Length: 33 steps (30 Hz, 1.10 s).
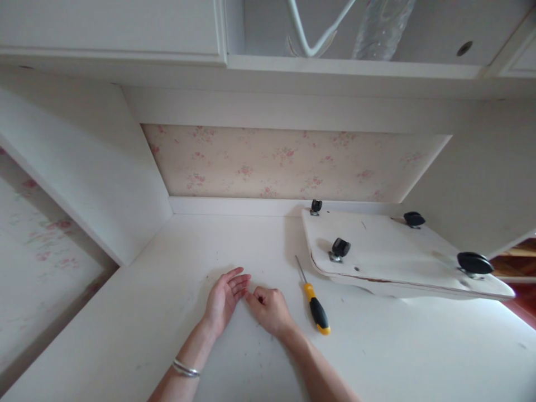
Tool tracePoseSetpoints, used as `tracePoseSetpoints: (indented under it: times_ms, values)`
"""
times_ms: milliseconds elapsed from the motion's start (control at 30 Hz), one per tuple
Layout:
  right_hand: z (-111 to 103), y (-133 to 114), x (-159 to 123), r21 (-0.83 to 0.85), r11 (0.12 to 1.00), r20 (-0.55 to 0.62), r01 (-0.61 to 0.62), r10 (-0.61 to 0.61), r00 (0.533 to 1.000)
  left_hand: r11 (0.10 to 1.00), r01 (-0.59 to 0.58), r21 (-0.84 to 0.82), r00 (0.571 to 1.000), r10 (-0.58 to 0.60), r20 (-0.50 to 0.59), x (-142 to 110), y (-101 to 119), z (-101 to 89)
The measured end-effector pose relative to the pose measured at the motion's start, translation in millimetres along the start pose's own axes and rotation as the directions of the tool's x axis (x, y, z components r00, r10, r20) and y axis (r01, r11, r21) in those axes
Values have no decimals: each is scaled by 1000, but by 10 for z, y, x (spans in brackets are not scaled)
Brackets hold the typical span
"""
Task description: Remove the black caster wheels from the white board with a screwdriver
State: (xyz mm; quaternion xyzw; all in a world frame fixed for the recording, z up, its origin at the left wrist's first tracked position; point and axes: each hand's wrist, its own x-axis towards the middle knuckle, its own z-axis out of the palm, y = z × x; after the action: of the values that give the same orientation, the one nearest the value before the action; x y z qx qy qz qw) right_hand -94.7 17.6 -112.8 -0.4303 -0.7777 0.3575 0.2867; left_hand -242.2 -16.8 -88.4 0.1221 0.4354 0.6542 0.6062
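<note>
My left hand rests on the white desk top with its palm turned up and fingers stretched out, holding nothing I can see. My right hand lies right beside it, fingers curled into a loose pinch that touches the left fingertips; what it pinches, if anything, is too small to make out. A yellow-and-black screwdriver lies on the desk just right of my right hand, tip pointing away. A silver bracelet circles my left wrist.
A white board with black caster wheels lies upside down at the right rear of the desk. Floral wallpaper backs the alcove, white side panels close it in, and a shelf overhead holds a white hanger.
</note>
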Motion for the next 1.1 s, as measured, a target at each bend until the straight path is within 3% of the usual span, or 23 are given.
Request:
tracePoseSetpoints:
  times_ms: [1100]
  values:
    - [-19,-43,-7,-80,996,11,50,-49,999,998,41,37,999,-41,-18,29,-5,27]
